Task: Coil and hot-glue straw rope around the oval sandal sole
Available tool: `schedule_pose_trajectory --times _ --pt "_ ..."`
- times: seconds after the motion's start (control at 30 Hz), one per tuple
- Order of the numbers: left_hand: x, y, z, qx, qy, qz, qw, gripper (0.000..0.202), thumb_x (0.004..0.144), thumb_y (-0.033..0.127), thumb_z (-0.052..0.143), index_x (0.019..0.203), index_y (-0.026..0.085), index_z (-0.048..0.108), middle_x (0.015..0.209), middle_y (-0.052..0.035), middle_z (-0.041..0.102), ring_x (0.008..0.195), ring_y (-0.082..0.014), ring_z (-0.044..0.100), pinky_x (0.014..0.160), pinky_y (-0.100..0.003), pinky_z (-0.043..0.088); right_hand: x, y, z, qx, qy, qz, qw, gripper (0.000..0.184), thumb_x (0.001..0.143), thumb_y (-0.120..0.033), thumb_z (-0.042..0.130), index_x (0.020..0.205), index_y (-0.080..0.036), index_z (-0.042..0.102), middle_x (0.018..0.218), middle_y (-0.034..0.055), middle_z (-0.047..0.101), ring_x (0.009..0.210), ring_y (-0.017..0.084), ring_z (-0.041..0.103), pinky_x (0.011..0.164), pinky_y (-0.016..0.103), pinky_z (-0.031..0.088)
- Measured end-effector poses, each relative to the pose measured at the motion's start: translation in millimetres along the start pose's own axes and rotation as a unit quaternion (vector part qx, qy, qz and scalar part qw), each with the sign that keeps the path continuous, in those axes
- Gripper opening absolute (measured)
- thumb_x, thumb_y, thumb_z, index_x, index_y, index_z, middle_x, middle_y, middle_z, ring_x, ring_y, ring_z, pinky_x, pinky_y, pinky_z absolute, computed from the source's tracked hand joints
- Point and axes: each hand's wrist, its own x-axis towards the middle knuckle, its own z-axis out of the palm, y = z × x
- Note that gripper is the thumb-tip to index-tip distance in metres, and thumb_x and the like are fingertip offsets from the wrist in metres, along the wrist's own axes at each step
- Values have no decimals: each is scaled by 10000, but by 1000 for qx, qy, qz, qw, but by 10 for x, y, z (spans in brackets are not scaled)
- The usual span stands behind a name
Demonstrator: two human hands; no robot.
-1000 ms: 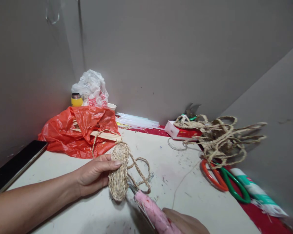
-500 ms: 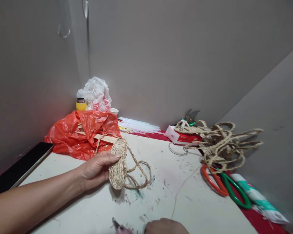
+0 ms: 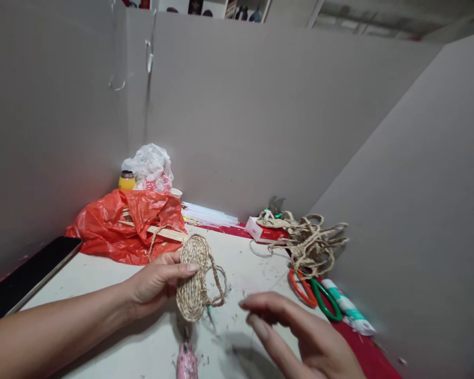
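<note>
My left hand (image 3: 158, 281) grips a small sole-shaped piece of coiled straw braid (image 3: 192, 302), thumb on its front face. A loose length of the braid (image 3: 221, 287) loops off its right side. Over the table to the right, my right hand (image 3: 300, 337) is open, thumb and forefinger apart, with nothing seen between them. Below the straw piece lies a pink tool with a dark narrow tip (image 3: 187, 362), perhaps a glue gun; its lower part is cut off by the frame.
At the left are a red plastic bag (image 3: 102, 231) with wooden sticks and a phone (image 3: 29, 276). Translucent sticks (image 3: 211, 216) lie at the back. To the right are a braid heap (image 3: 312, 242), scissors with orange and green handles (image 3: 327, 300) and a white-green packet (image 3: 349, 308).
My right hand has risen from the bottom edge and opened above the table. The pink tool shows more fully. The view has tilted up; my left hand keeps its hold.
</note>
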Motion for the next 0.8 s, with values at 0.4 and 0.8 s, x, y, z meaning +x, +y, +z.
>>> schedule_pose_trajectory --times 0.4,0.8 --pt "-56 24 61 14 -29 42 999 229 772 224 697 963 100 712 787 -88 734 694 -150 665 706 -279 499 299 64 521 129 77 -30 988 93 874 -150 571 904 -237 555 751 -29 631 661 121 641 625 203 532" --pt "-29 -5 56 16 -5 57 998 141 772 209 704 872 109 708 764 -68 718 677 -135 642 686 -272 499 303 57 504 50 102 -156 981 280 822 -13 566 1030 -198 601 778 16 659 623 115 618 582 209 503"
